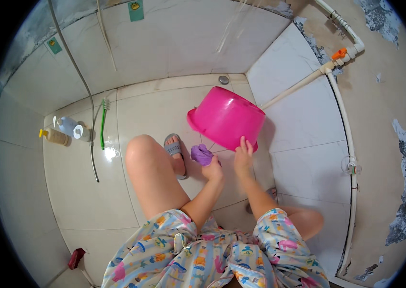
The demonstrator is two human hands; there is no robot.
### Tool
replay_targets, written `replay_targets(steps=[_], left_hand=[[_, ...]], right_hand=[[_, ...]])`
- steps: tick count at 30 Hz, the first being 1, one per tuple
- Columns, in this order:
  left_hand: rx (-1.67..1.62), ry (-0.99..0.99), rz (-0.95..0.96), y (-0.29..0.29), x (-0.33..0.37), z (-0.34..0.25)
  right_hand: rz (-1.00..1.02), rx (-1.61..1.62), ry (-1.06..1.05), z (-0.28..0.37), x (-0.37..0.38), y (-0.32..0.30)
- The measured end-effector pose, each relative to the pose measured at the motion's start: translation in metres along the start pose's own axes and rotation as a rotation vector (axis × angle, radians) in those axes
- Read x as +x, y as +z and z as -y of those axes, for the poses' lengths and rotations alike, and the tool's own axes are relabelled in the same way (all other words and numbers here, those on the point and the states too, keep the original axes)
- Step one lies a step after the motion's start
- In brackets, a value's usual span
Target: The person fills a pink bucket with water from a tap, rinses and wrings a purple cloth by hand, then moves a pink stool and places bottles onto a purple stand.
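Note:
A bright pink plastic bucket [227,115] is tilted over in front of me, its base turned up and away and its rim toward me. My right hand [243,157] grips the bucket at its rim, near a lug on the right. A bunched purple cloth [202,154] is in my closed left hand [213,170], just below the near side of the bucket. The inside of the bucket is hidden from view.
On the tiled floor to the left stand several bottles [55,136], beside a green long-handled brush [102,126] and a hanging shower hose [91,103]. A round drain [223,79] lies near the far wall. White pipes [351,139] with an orange valve [339,54] run along the right wall.

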State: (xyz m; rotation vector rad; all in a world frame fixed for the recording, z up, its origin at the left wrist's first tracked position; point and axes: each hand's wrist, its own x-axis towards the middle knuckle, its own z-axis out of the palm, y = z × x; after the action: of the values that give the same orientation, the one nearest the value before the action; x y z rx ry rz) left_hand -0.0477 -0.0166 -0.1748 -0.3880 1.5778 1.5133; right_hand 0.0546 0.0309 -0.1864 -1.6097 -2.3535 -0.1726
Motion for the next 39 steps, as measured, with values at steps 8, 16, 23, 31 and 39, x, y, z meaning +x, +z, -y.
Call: replay_targets(steps=[8,16,23,31,39], left_hand=[[0.047,-0.022,0.042,-0.007,-0.001,0.027],[0.127,-0.102,0.183,-0.037,0.009,0.056],[0.201,-0.354,0.362,-0.071,-0.017,0.041],[0.288,-0.666,0.749,-0.111,-0.022,0.024],[0.181,-1.279,1.204,-0.111,-0.079,-0.013]], right_hand=[[-0.291,0.49,0.577,-0.08,-0.008,-0.007],[-0.474,1.63,1.533,-0.06,-0.114,-0.012],[-0.547,1.938,1.64,-0.022,-0.2,0.024],[0.292,2.213,1.754,0.02,-0.239,0.029],[0.13,2.512,0.652,0.038,-0.131,-0.117]])
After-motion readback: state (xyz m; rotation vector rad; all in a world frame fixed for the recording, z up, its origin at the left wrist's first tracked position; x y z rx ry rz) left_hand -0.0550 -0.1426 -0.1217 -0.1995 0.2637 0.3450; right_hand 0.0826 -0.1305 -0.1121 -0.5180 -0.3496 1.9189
